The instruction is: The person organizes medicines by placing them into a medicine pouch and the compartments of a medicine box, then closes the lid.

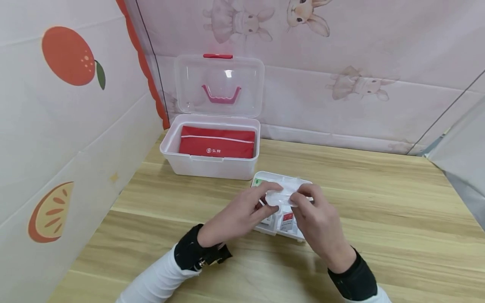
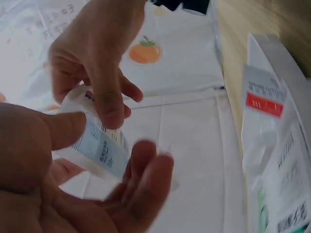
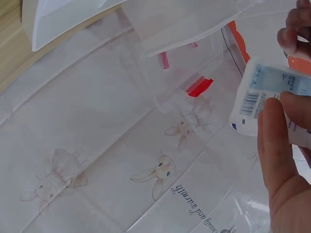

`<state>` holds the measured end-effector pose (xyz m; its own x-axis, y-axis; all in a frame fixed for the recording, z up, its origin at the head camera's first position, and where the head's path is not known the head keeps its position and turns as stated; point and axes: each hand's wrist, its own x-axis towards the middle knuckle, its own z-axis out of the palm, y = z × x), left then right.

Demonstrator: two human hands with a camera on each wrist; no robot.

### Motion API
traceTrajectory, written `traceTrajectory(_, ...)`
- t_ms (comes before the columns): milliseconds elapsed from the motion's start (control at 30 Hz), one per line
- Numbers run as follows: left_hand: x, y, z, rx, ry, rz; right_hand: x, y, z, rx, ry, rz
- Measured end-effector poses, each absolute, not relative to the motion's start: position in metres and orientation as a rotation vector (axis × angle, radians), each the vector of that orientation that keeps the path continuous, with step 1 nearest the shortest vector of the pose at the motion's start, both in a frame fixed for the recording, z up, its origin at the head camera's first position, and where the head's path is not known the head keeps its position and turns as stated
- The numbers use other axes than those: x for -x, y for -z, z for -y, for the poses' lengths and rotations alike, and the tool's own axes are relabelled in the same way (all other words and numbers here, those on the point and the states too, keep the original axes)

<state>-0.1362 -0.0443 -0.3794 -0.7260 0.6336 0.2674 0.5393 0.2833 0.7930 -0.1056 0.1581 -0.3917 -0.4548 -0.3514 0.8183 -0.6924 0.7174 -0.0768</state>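
I pinch a small white sachet with a pale blue label (image 1: 279, 196) between both hands, left hand (image 1: 235, 216) and right hand (image 1: 316, 223), above the near white tray (image 1: 261, 176). I should steady both thumbs and pull gently.

Wooden table (image 1: 379, 219), bunny-print wall (image 1: 341, 50)

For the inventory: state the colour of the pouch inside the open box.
Red pouch with a white stripe; head view.

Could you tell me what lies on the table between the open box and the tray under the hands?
Only bare table: the head view shows a narrow strip between box and tray.
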Motion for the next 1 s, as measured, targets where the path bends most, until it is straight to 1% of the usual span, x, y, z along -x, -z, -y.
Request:
traceTrajectory(167, 0.139, 0.382, 0.042, -1.202, -1.627, -2.288, 0.106, 0.39, -0.157, -0.818, -0.571, 2.085)
traceTrajectory(367, 0.141, 0.387, 0.043, -1.319, -1.846, -2.331, 0.109, 0.39, -0.16, -0.839, -0.82, 2.142)
traceTrajectory(500, 0.143, 0.388, 0.044, -1.355, -1.876, -2.35, 0.11, 0.389, -0.161, -0.857, -0.909, 2.172)
traceTrajectory(733, 0.145, 0.39, 0.04, -1.452, -1.853, -2.325, 0.11, 0.388, -0.16, -0.939, -0.865, 2.112)
traceTrajectory(800, 0.144, 0.389, 0.04, -1.377, -1.877, -2.26, 0.109, 0.387, -0.158, -0.981, -0.854, 2.117)
traceTrajectory(1000, 0.144, 0.385, 0.045, -1.005, -1.987, -2.213, 0.104, 0.389, -0.155, -1.023, -0.846, 2.209)
